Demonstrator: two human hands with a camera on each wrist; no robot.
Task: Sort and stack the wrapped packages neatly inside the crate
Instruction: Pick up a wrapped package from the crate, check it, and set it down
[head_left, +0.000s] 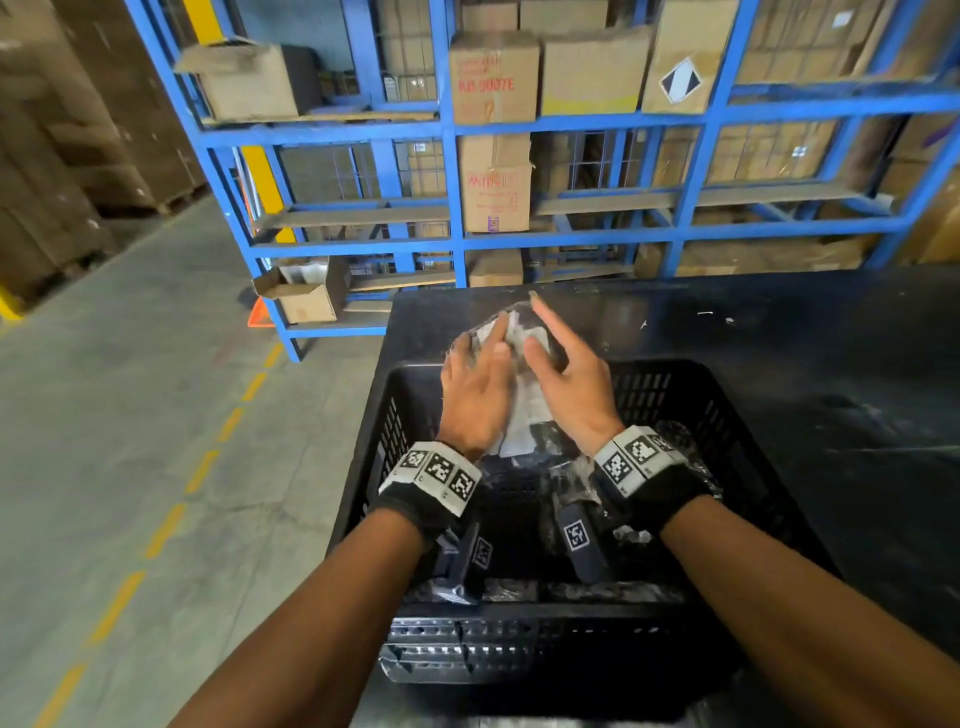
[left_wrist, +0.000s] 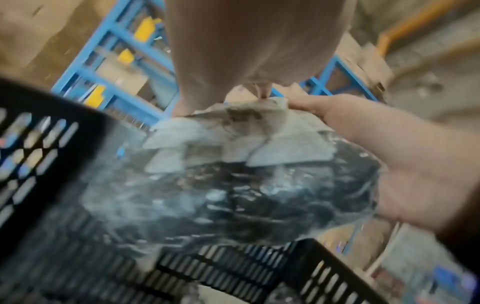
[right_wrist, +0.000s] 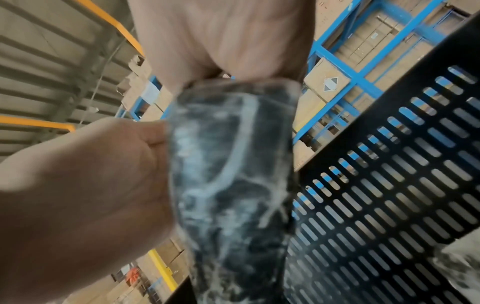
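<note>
Rack: blue steel shelving rack (head_left: 571, 130) loaded with brown cardboard boxes, behind the crate.
Table: dark black tabletop (head_left: 831, 364) under the crate.
Crate: black slotted plastic crate (head_left: 727, 415), more clear-wrapped packs lying inside.
Package: dark item wrapped in clear crinkled plastic with a white paper label (head_left: 522, 410), held upright above the crate's far half, between both palms.
Left hand (head_left: 475, 392): flat against the package's left face, fingers extended.
Right hand (head_left: 569, 387): flat against its right face, fingers straight.
</note>
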